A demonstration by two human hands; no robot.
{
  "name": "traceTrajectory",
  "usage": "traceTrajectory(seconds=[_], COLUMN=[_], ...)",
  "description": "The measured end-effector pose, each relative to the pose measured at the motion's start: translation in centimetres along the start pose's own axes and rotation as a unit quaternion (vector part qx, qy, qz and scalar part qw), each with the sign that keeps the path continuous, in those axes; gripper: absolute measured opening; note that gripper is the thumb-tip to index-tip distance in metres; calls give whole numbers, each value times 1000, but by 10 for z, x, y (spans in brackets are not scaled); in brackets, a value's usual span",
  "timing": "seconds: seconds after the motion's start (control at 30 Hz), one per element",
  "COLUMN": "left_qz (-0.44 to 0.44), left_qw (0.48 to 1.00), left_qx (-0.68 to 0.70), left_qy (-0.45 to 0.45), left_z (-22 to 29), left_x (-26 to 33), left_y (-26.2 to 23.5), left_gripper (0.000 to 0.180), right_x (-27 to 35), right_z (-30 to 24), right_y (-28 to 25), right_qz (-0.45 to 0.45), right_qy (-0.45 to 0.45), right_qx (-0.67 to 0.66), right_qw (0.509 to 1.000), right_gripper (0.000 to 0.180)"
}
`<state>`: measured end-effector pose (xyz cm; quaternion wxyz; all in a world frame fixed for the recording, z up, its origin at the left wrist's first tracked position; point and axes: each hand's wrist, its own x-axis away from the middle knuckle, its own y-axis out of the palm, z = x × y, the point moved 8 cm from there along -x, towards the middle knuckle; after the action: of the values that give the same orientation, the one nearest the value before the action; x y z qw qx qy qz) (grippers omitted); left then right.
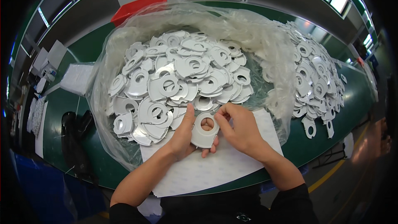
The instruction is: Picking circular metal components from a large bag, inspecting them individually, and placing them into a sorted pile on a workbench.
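Note:
A flat white plastic part with a round hole (200, 138) lies in my left hand (182, 137), over the white paper. The left thumb runs along its left edge, and fingertips show behind it and through the hole. At the upper right rim of the same part, my right hand (240, 126) is closed, thumb and index finger pinched against it. Just beyond both hands, a heap of like white plastic parts (178, 74) rests in a large clear plastic bag (103, 99) with its mouth spread wide.
White paper sheets (215, 170) lie under my hands on the green table (54, 128). To the right is a second pile of white parts (317, 74). A red bin (139, 8) stands behind the bag, a black object (74, 141) lies left, and a white packet (76, 79) lies farther back.

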<state>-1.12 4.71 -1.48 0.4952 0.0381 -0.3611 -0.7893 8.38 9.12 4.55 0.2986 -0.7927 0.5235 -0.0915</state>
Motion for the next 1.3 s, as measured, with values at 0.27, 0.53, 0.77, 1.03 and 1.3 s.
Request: traceTrajectory(seconds=[0.27,0.53,0.77,1.03,1.3], left_qz=[-20,218,335,404,252], left_qw=[996,641,541,449,727], left_qx=[-45,-701,-751,-773,-569], left_qy=[74,223,173,194,290], left_z=[20,115,115,127,99], left_x=[17,83,96,101,64], left_y=[4,-1,-24,-17,5], left_gripper=[71,44,53,34,15], right_x=[-18,0,-12,38,41], right_z=[26,85,-8,-38,-39], right_y=[-23,-181,-78,46,46], right_qz=[-50,372,150,-331,-286], right_qy=[96,-3,-96,-166,-161], right_qx=[-208,-563,-160,97,160], right_qw=[972,738,971,924,931], right_gripper=[15,35,17,29,31])
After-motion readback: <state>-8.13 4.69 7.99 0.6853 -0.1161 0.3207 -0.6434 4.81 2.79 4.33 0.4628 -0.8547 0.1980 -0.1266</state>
